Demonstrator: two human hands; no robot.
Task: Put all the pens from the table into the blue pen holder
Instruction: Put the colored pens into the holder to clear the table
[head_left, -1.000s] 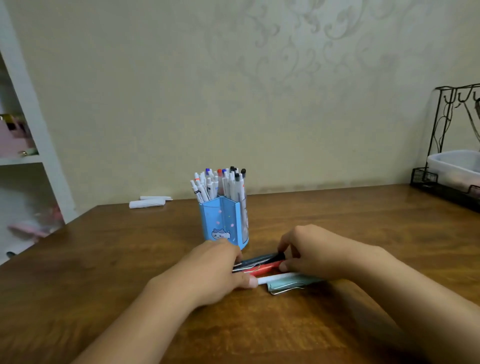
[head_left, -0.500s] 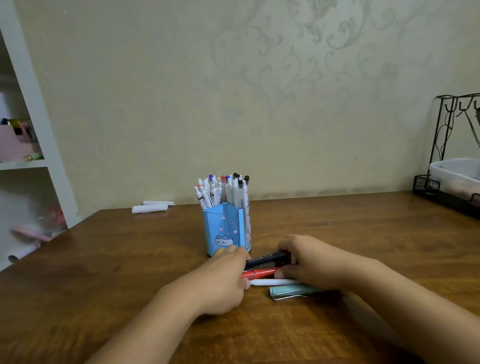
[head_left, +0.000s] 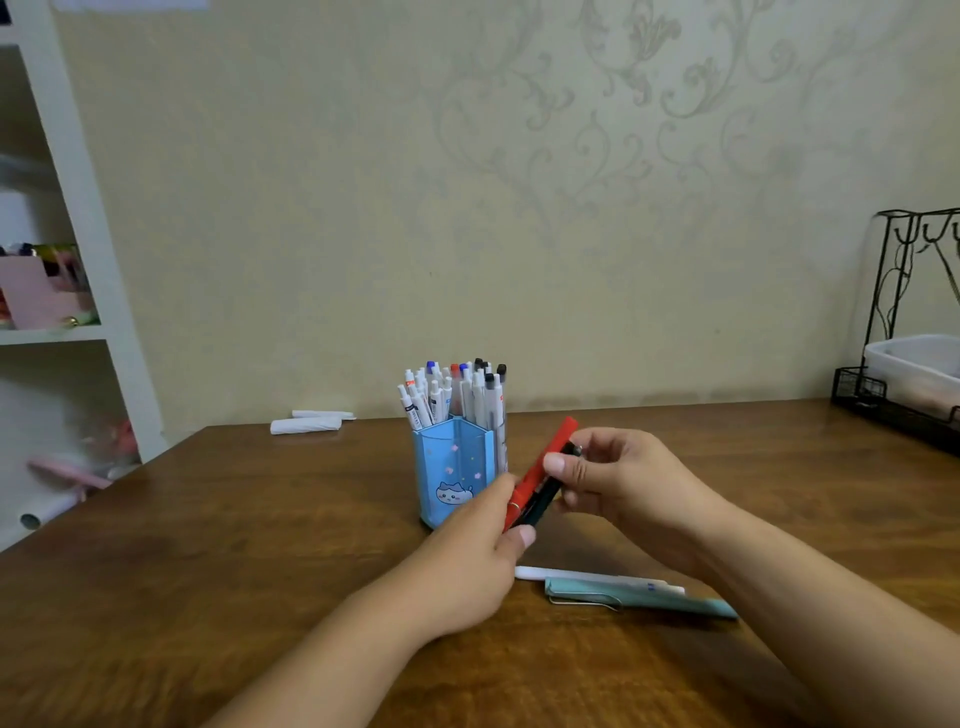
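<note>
- Where the table (head_left: 208, 597) lay nearest, a teal pen (head_left: 644, 603) and a white pen (head_left: 597, 578) rested side by side, their right ends partly hidden behind the right forearm.
- Left hand (head_left: 467, 566) pinched the lower end of a red pen (head_left: 540, 473) and a black pen (head_left: 545, 499); its fingertips were mostly hidden.
- Right hand (head_left: 623, 478) gripped their upper ends, thumb over both, tilted and off the table.
- Just behind, the holder (head_left: 447, 467) stood crowded with pens, its right wall partly covered.
- Farther off, white rolls (head_left: 306, 425) lay blurred.

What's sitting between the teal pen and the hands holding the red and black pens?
In the head view, a white pen lies right beside the teal pen.
</note>
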